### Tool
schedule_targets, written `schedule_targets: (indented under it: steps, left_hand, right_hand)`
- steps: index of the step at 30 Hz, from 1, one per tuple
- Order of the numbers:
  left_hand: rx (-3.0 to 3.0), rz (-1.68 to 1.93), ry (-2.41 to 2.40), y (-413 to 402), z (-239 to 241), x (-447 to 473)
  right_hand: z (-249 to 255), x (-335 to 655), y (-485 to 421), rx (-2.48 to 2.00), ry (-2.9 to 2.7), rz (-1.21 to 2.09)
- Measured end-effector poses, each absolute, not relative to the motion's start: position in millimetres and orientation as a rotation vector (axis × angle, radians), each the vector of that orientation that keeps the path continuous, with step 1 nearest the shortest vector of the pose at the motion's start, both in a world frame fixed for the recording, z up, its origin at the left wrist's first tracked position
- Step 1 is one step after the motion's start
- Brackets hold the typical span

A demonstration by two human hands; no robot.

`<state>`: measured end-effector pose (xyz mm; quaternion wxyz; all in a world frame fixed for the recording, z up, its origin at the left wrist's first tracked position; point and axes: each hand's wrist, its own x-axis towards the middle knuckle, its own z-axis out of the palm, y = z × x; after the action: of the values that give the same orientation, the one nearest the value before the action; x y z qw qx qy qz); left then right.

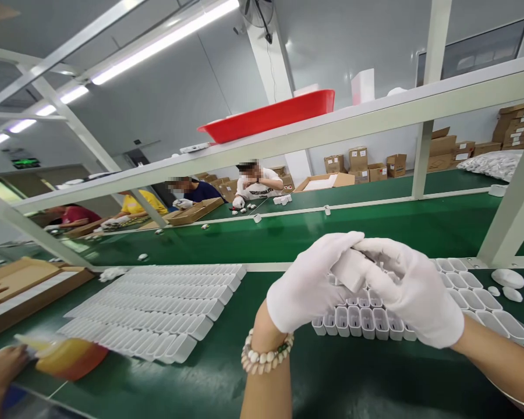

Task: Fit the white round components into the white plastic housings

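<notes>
Both my hands wear white gloves and meet in front of me, above the rows of small white plastic cases. My left hand (312, 282) is closed round a small white plastic case (351, 270), its fingers wrapped over the top. From the other side, my right hand (413, 291) grips the same case with thumb and fingers. Below them stand several open-topped white cases (367, 323) in rows, partly hidden by my hands. More open white cases (484, 299) are lined up beside my right wrist.
A large block of white cases (157, 308) covers the green bench on the left. A co-worker's hand (2, 369) holds a bottle of orange-yellow liquid (70, 358). Overhead runs a shelf with a red tray (271, 116). Several people sit across the green belt (297, 233).
</notes>
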<state>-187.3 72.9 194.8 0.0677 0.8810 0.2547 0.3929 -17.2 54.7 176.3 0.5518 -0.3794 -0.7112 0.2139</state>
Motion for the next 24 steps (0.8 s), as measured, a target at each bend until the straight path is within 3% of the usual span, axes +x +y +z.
schedule_targets:
  steps: [6,13,20,24]
  left_hand:
    - [2.597,1.130,0.795,89.0,186.8,-199.6]
    - [2.610,1.095,0.737,101.9,184.1,-205.6]
    - [2.371,0.538,1.560,138.7,161.9,-240.4]
    - [2.310,0.416,1.617,148.9,140.5,-247.2]
  right_hand:
    - [176.9,-20.1,67.1,-0.983,-1.730,0.750]
    - [176.7,-25.7,77.2,-1.075,-1.792,0.719]
    - [156.6,-21.7,155.0,-1.385,-1.930,0.596]
    - [141.0,-16.7,182.2,-1.503,-1.931,0.461]
